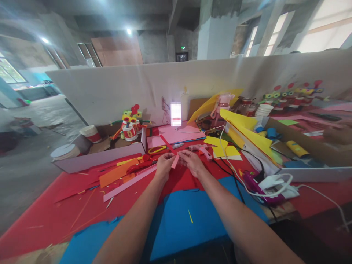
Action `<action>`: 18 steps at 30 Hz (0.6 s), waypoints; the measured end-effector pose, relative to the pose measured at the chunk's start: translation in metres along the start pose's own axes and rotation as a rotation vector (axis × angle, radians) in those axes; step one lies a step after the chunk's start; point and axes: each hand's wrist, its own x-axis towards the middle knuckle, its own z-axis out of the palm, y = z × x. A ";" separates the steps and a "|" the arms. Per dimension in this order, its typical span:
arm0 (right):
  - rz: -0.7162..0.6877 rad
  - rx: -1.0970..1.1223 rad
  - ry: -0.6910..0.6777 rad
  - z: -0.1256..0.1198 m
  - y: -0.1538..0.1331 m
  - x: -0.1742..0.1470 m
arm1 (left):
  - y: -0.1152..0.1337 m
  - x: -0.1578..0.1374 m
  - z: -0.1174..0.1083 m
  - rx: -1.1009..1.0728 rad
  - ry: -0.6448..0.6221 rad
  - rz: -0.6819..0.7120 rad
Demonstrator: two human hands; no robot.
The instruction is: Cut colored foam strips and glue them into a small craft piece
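Note:
Two paper strips cross between my hands: a red strip (166, 143) slants up to the left, and the short end of a pink strip (175, 162) points down. My left hand (165, 164) pinches the strips from the left side. From the right, my right hand (191, 161) pinches them near the crossing, its fingertips close to those of the left. The fingers partly hide where the strips meet. Just beyond my right hand lies a pink glue gun (202, 150). A long pink paper strip (129, 183) and an orange paper piece (118, 173) lie left of my left hand.
A paper-cup robot figure (131, 126) stands in a white box tray (107, 159) at the left. Yellow sheets (227, 151) lie right of the glue gun. Cables run past a purple power strip (258, 187) beside another box (316, 174). Blue sheets (189, 216) cover the near edge.

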 end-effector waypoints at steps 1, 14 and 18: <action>-0.001 -0.001 -0.001 0.001 0.000 0.000 | 0.000 0.000 0.000 -0.017 -0.004 -0.006; 0.030 0.081 -0.092 -0.006 0.005 0.004 | 0.005 -0.002 0.003 -0.041 -0.083 0.002; 0.039 0.089 -0.078 -0.005 0.002 0.002 | 0.003 -0.001 0.002 -0.039 -0.063 -0.018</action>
